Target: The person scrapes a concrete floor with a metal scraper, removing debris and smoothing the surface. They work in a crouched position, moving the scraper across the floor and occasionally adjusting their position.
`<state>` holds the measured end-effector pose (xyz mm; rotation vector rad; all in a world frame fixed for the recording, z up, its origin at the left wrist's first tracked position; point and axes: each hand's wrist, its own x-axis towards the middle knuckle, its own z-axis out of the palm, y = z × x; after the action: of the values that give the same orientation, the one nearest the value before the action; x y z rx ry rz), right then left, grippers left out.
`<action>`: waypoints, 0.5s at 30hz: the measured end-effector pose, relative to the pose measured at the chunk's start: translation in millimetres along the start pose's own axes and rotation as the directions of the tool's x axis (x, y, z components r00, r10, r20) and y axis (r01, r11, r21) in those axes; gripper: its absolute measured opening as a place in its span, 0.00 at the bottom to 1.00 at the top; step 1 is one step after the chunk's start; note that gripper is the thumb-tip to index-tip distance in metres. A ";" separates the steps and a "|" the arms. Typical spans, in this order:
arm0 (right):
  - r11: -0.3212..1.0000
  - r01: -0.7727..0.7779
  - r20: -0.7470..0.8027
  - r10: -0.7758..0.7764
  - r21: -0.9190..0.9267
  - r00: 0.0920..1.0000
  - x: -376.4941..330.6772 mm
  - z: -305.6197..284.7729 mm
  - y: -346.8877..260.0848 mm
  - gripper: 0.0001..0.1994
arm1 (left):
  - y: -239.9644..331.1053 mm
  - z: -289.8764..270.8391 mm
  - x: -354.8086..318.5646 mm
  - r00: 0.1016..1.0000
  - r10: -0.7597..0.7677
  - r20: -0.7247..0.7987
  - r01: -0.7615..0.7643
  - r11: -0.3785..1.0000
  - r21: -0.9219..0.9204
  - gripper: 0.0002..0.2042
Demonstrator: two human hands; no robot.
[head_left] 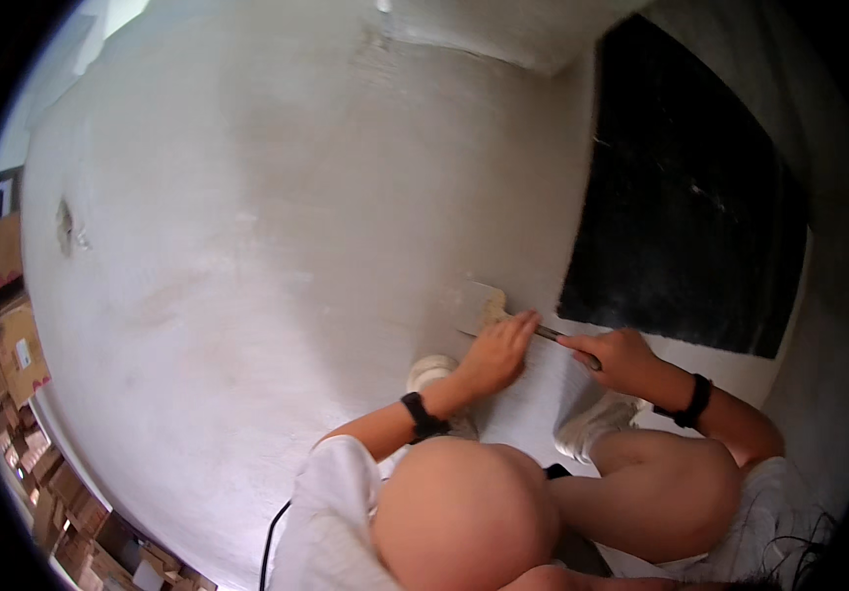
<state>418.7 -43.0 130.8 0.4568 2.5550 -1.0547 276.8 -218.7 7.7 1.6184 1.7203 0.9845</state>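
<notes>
A scraper with a broad, pale, smeared blade lies against the whitish-grey floor, its blade pointing up and left. Near the end of its thin dark handle, my right hand is closed around it. My left hand is at the neck, where blade and handle meet, its fingers held together over the tool. Part of the blade's lower edge is hidden behind the left hand.
A large black mat-like sheet lies right of the scraper. My shoes and bent knees are close below my hands. Cardboard boxes stand along the far left edge. A dark mark shows on the pale surface at left.
</notes>
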 end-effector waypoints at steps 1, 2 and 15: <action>1.000 0.017 0.016 -0.017 -0.009 1.000 6.1 -3.1 -2.5 0.17 | -0.3 -4.0 2.4 1.000 -0.020 0.003 0.020 0.999 -0.028 0.29; 0.997 -0.013 0.115 0.022 -0.078 0.993 9.6 -16.2 -11.2 0.16 | 1.2 -1.9 4.7 0.999 -0.043 0.011 0.044 0.996 -0.073 0.27; 0.996 -0.037 0.156 0.049 -0.079 0.986 -6.0 -25.7 -20.5 0.20 | 13.2 24.0 15.6 0.980 -0.042 -0.194 0.007 0.984 -0.176 0.20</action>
<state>410.8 -39.2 163.1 0.3906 2.4245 -0.9361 302.3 -200.2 6.2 1.4249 1.7227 1.2829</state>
